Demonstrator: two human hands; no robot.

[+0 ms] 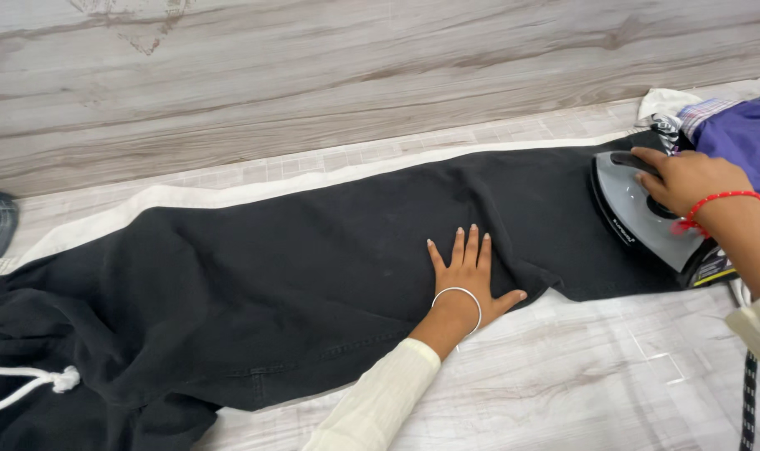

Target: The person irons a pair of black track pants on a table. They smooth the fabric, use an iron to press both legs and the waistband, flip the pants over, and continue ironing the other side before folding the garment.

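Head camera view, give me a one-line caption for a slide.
Left hand pressed flat on black trousers while the right hand grips a grey iron at the leg's end.

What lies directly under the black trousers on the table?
A white cloth strip shows along the far edge of the black trousers, over the pale patterned table cover. How far the white cloth runs beneath is hidden by the trousers.
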